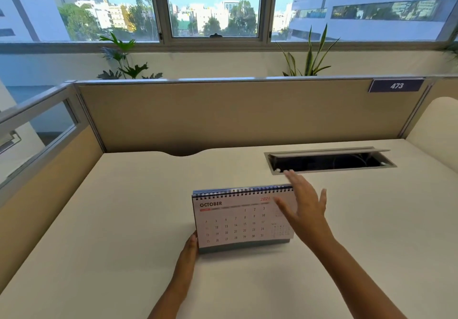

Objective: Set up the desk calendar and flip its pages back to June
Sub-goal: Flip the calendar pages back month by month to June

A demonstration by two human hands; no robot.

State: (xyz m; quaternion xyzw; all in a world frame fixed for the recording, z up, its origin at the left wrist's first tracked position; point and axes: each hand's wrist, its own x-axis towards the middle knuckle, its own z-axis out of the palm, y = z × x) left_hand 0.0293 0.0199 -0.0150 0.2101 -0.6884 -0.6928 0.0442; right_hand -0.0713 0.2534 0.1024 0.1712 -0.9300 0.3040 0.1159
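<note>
calendar: the desk calendar stands upright near the desk's front edge, about midway along it.
facing: october page towards the person; long axis runs left to right, spiral binding on top.
left hand: left hand rests against the lower left corner, steadying it; how firmly it holds, i cannot tell.
right hand: right hand spread wide, empty, by the upper right corner.
handling: probably light, stiff card base, thin bendable pages; best lifted by a free bottom corner.

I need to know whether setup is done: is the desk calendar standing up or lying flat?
Standing. The desk calendar sits upright on its base, October page facing the camera, spiral binding on top.
</note>
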